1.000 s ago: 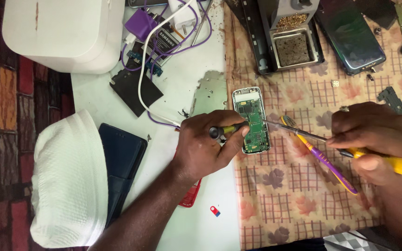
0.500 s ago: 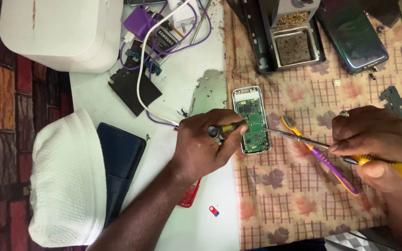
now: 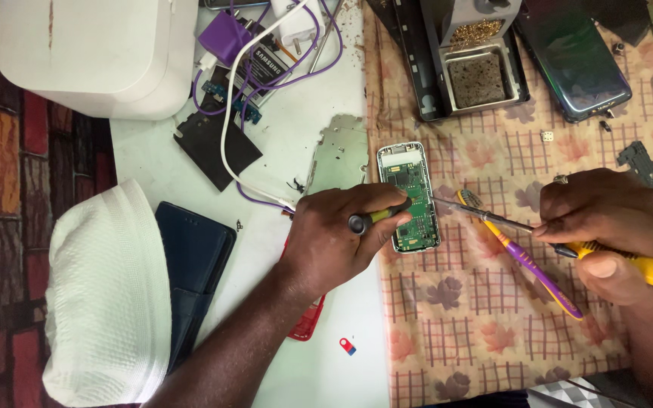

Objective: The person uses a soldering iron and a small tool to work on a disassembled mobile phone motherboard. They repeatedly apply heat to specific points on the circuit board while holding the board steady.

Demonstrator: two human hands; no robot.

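Pinching tweezers [image 3: 376, 219], left hand [image 3: 334, 242] steadies circuit board [image 3: 410, 198]; right hand [image 3: 606, 227] fingers grip soldering iron [image 3: 568, 248].

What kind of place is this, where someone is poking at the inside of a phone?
Probably a phone repair bench. An opened phone with its green circuit board bare lies on the cloth, the right hand holds a soldering iron, and a soldering stand sits behind.

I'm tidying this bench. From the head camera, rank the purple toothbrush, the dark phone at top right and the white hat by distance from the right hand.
From the right hand:
1. Purple toothbrush, just left of it.
2. Dark phone, above, at the top edge.
3. White hat, far left.
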